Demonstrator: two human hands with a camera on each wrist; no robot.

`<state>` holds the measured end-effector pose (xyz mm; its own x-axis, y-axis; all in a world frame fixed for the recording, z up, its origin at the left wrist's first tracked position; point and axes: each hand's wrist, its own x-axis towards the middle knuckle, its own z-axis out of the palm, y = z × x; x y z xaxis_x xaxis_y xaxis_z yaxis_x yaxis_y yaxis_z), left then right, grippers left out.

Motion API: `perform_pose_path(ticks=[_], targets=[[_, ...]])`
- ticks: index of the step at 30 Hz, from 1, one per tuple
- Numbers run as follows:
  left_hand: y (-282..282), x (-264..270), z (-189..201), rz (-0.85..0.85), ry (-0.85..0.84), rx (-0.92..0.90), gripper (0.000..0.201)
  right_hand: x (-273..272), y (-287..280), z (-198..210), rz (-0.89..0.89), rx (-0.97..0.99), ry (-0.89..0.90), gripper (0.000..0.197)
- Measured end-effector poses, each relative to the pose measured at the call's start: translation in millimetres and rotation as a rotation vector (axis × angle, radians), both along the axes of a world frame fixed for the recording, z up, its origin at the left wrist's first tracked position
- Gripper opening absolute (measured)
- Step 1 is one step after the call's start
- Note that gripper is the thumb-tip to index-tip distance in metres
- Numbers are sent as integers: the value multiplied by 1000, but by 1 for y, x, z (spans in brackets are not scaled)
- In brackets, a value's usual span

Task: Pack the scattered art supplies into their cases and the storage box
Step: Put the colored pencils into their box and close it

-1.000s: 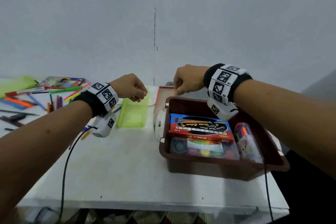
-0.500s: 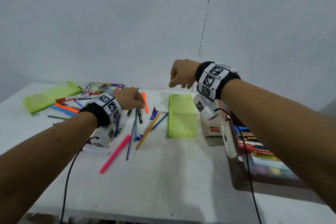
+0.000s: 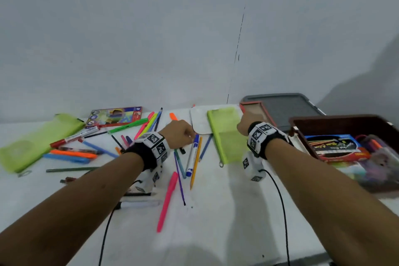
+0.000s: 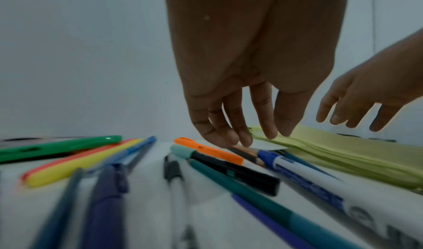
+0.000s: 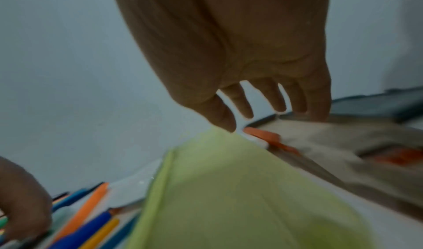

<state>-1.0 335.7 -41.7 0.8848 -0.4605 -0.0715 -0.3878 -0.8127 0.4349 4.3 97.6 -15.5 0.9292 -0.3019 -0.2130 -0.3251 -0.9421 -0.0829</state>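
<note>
Your left hand (image 4: 231,97) hung with loose fingers (image 4: 263,115) over pens; right hand (image 5: 240,53) relaxed, empty, above green pouch (image 3: 226,134), long axis toward the wall.

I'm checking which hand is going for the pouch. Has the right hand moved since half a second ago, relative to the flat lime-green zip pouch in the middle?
Yes. The right hand dropped from above the lime-green zip pouch to its far right corner.

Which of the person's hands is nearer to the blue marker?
Left. The left hand hovers at the blue marker cap end; the right hand is off beyond it, above the green pencil case.
</note>
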Motion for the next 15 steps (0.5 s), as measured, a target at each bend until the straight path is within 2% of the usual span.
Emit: perform_pose_path(ticks=[3, 8, 10, 15], targets=[[-20, 5, -7, -69, -14, -20, 22, -11, -17, -18, -99, 9, 6, 18], [-44, 11, -17, -170, -31, -21, 50, -20, -26, -29, -143, -27, -67, 33], [-50, 10, -20, -229, -12, 43, 59, -20, -26, -29, -141, -22, -67, 38], [-55, 14, -19, -281, -21, 255, 51, -16, -29, -28, -124, -45, -118, 29]])
